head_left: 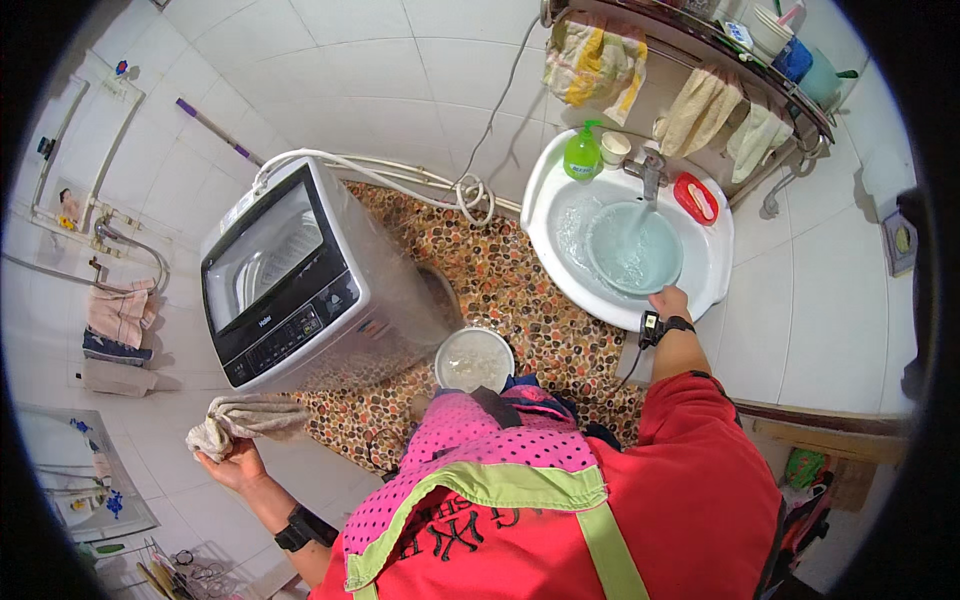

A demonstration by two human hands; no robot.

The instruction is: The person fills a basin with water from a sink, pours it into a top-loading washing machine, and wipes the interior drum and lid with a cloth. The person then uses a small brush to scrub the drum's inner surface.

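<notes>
My left hand [236, 464], out to the left, holds a bunched beige-grey cloth [228, 428], and part of it hangs out toward the right. My right hand [671, 301] grips the near rim of a pale blue basin [660, 262] that sits in the white sink [545, 215]. Water streams from the faucet [650, 174] into the basin, which has water in it. A green pump bottle [582, 155], a white cup [614, 149] and a red soap dish [696, 199] with a bar of soap stand around the sink's rim.
A top-loading washing machine [290, 300] stands to the left, with a white hose [475, 197] behind it. On the pebble-patterned floor [530, 300] is a white bucket [474, 360]. Cloths [700, 108] hang under a loaded shelf [720, 45] above the sink.
</notes>
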